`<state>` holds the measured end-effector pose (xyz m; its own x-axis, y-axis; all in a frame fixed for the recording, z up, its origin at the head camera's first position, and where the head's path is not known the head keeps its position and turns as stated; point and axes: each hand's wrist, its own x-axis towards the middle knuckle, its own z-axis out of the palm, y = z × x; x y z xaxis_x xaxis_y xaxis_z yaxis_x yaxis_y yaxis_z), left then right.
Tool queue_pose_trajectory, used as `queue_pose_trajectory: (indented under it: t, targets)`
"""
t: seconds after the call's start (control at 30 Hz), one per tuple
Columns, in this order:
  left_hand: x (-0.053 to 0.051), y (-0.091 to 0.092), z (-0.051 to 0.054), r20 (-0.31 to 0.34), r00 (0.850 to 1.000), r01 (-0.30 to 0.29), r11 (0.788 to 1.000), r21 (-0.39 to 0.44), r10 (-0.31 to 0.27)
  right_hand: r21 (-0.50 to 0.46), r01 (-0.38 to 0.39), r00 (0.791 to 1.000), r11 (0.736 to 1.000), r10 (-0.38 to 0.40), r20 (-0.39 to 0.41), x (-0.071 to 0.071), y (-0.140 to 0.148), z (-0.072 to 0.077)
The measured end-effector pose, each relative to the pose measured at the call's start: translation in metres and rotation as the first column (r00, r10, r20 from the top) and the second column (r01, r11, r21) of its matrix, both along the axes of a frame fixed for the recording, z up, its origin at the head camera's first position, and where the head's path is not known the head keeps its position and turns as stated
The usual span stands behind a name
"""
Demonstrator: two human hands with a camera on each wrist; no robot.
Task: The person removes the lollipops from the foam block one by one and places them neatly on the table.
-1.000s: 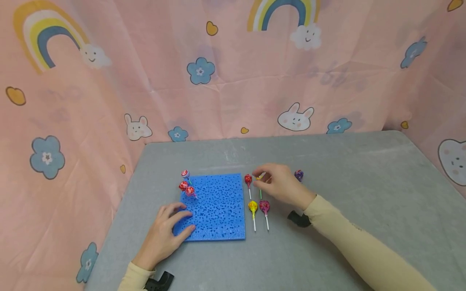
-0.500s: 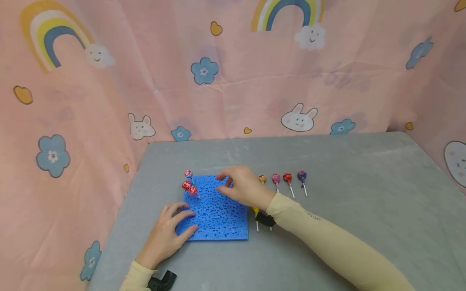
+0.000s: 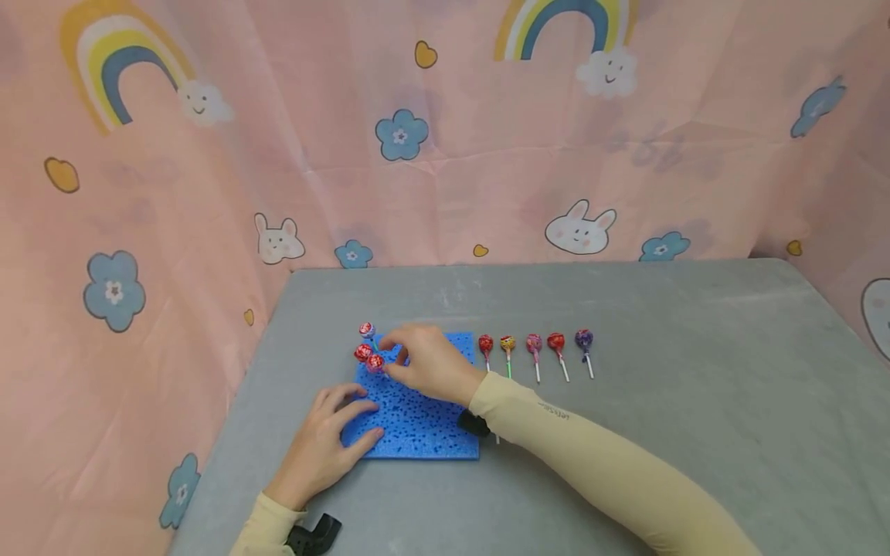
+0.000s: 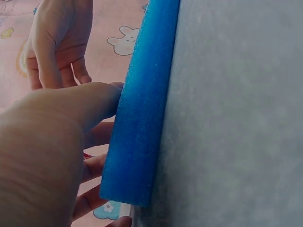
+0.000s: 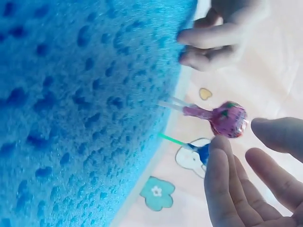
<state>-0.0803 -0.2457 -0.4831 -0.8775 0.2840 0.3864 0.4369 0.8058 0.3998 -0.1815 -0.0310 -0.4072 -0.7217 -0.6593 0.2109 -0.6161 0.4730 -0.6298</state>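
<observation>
A blue foam board point(image 3: 417, 439) lies on the grey table. Three lollipops stand in its far left part: a blue-purple one point(image 3: 367, 330), a red one point(image 3: 363, 353) and a pink-red one point(image 3: 375, 364). My left hand point(image 3: 318, 448) rests at the board's left edge, fingers spread, its thumb point(image 4: 102, 97) touching the board. My right hand point(image 3: 434, 364) hangs over the board, thumb and fingers apart around the upright lollipops. In the right wrist view the pink lollipop point(image 5: 229, 119) is close to the fingertips, and nothing is plainly gripped; fingers partly cover the blue one point(image 5: 202, 152).
Right of the board lies a row: red point(image 3: 485, 342), yellow point(image 3: 507, 342), pink point(image 3: 534, 342), another red point(image 3: 556, 340) and purple lollipop point(image 3: 584, 338). My right forearm point(image 3: 584, 436) covers the area nearer me, where a white stick end shows. Pink patterned cloth point(image 3: 480, 177) hangs behind.
My right hand has moved left from the lollipop row, across the board, to the upright lollipops. The row's lollipops are uncovered. My left hand stays at the board; the head view has shifted slightly.
</observation>
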Motion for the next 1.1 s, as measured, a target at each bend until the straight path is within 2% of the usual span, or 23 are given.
queue_pose_trajectory:
  t: [0.17,0.53,0.87,1.1]
  targets:
    - [0.0,0.0,0.0,-0.004,1.0,0.003,1.0,0.004,-0.003,0.002,0.003,0.999,1.0,-0.003,-0.054,0.003,-0.011,-0.005]
    - [0.001,0.001,0.001,0.005,1.0,0.003,1.0,0.005,-0.003,-0.017,-0.009,0.997,1.0,0.008,-0.077,0.006,-0.02,-0.011]
    - [0.0,0.001,0.001,-0.008,1.0,0.007,1.0,0.007,-0.007,-0.028,-0.001,0.997,1.0,-0.001,-0.077,0.007,-0.021,-0.012]
    - [-0.001,-0.001,-0.001,-0.045,0.999,0.021,1.0,0.003,-0.021,-0.105,-0.013,0.997,0.994,0.005,-0.08,0.007,-0.019,-0.005]
